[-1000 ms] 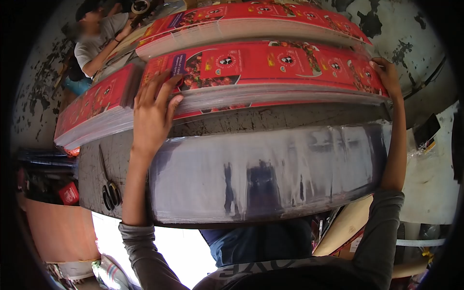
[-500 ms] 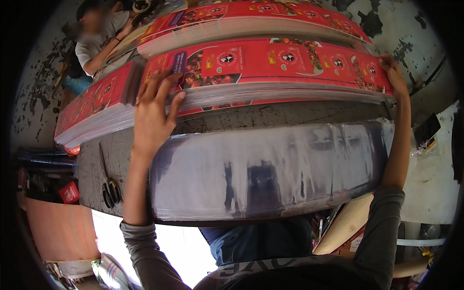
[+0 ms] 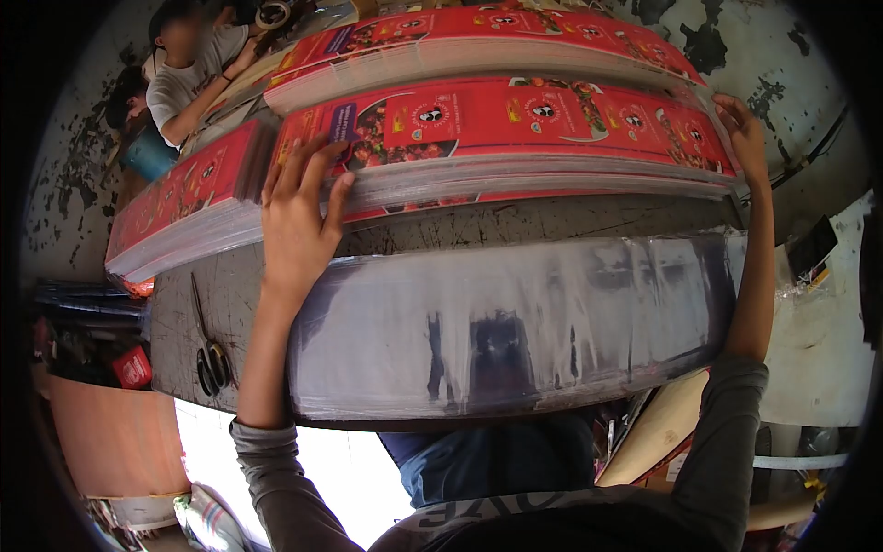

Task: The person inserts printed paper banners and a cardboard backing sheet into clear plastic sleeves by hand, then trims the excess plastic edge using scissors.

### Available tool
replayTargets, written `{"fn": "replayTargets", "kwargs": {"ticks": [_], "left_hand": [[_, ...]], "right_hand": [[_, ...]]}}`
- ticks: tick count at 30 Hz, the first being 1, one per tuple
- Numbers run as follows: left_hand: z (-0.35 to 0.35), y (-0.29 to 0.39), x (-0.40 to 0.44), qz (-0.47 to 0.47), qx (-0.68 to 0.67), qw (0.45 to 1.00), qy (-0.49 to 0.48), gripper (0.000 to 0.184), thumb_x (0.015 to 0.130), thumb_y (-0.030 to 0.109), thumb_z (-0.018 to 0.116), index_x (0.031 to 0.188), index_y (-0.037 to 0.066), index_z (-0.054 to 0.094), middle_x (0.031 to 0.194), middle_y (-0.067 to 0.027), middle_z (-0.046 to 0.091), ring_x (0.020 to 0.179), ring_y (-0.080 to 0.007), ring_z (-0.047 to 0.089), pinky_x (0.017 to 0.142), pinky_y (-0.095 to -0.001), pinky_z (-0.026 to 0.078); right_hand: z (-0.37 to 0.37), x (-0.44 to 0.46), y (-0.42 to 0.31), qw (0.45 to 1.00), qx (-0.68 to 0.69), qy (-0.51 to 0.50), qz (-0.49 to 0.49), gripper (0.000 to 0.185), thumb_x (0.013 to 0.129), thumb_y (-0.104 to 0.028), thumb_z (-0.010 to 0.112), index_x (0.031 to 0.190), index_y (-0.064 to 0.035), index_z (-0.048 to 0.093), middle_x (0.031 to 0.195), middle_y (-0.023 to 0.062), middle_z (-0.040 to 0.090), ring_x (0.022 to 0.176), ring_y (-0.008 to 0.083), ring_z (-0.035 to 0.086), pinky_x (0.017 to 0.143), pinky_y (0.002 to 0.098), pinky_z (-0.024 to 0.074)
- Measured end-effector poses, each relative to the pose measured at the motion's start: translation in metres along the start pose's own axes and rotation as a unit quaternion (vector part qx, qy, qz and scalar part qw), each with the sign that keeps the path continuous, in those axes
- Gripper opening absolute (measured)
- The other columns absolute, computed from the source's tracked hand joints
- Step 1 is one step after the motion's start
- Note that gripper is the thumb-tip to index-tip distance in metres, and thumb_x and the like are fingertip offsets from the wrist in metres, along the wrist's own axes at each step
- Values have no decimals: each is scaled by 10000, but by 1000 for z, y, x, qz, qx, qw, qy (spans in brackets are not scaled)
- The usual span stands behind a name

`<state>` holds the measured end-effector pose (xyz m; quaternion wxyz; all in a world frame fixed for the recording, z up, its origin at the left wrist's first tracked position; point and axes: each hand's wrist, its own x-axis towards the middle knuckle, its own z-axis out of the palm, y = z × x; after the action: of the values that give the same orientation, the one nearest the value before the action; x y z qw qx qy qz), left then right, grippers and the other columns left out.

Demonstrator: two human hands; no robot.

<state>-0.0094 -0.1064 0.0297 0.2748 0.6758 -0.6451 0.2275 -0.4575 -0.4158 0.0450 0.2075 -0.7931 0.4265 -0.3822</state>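
Observation:
A long stack of red printed sheets [image 3: 497, 120] lies across the dark, scratched table [image 3: 441, 225]. My left hand [image 3: 302, 207] rests on its near left part, fingers apart and bent over the edge. At the stack's right end is my right hand [image 3: 743, 143], fingers apart, against the short edge. Nearer to me lies a pile of clear plastic sheets [image 3: 497, 331], with neither hand on it. Another red stack [image 3: 189, 198] sits at the left, and a further one [image 3: 487, 41] lies behind.
Black-handled scissors [image 3: 212, 368] lie on the table's left part. At the back left sits a co-worker [image 3: 189, 83], near a roll of tape [image 3: 272, 14]; part of another person [image 3: 129, 97] shows behind. A red box [image 3: 132, 368] is below the table's left edge.
The middle red stack's right end shifted slightly right, then back left, with my right hand at it. My left hand has moved slightly right. Another person's head has come into view at the left.

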Motion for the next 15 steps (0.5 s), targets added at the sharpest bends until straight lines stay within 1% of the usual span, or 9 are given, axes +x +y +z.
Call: {"fn": "replayTargets", "kwargs": {"ticks": [2,4,6,7,8,10,12,14,15], "left_hand": [[1,-1,-1,1,2,1000,0,262,815,208,520,1038,73,548,1103,-138,519,1088,-328,450,920,-422,324],[3,-3,-2,4,6,1000,3,261,816,210,518,1038,75,548,1107,-135,518,1095,-324,446,924,-421,319],[6,-5,-5,18,30,999,12,273,824,223,503,1059,87,533,1122,-127,509,1110,-313,436,933,-429,303],[7,-6,-6,20,31,999,13,273,824,223,503,1059,87,533,1122,-127,509,1110,-313,436,933,-429,303],[9,-6,-7,27,52,998,16,280,827,228,497,1071,93,524,1130,-125,504,1114,-309,434,935,-435,297],[9,-5,-8,37,71,997,21,287,830,233,490,1082,98,515,1138,-122,499,1117,-305,431,938,-440,291],[7,-4,-8,42,95,995,9,294,851,208,455,1110,75,497,1148,-134,493,1116,-321,425,933,-419,303],[10,-6,-9,43,88,995,17,292,842,221,469,1100,87,501,1147,-131,492,1117,-312,427,934,-433,297],[10,-7,-9,45,82,995,24,291,833,233,484,1091,100,506,1145,-129,492,1119,-303,429,935,-446,291]], "right_hand": [[4,0,-18,993,-77,65,-57,235,844,-133,493,1033,-2,541,1129,82,527,1050,188,489,875,302,384],[28,-10,-71,990,-105,50,-80,261,841,-147,497,1058,-4,523,1159,89,502,1055,211,487,886,314,380],[51,-6,-91,969,-179,22,-167,328,832,-170,507,1120,-14,479,1239,94,426,1074,256,472,908,348,371],[65,3,-90,946,-226,10,-231,371,826,-180,513,1157,-24,452,1288,92,376,1088,278,458,919,369,366],[77,9,-91,946,-225,12,-231,371,826,-180,513,1157,-24,452,1288,92,376,1088,278,458,919,369,366],[99,19,-100,842,-421,69,-330,453,821,-189,516,1228,-40,384,1358,83,265,1123,276,428,914,375,380],[111,33,-99,848,-415,66,-323,460,821,-189,512,1240,-56,376,1341,91,294,1121,279,431,910,376,386],[118,47,-95,854,-407,65,-317,469,821,-189,507,1252,-71,367,1324,99,324,1119,282,433,906,376,392],[119,51,-96,876,-390,27,-283,448,830,-166,486,1256,-95,370,1282,94,381,1103,284,447,905,381,393]]}}
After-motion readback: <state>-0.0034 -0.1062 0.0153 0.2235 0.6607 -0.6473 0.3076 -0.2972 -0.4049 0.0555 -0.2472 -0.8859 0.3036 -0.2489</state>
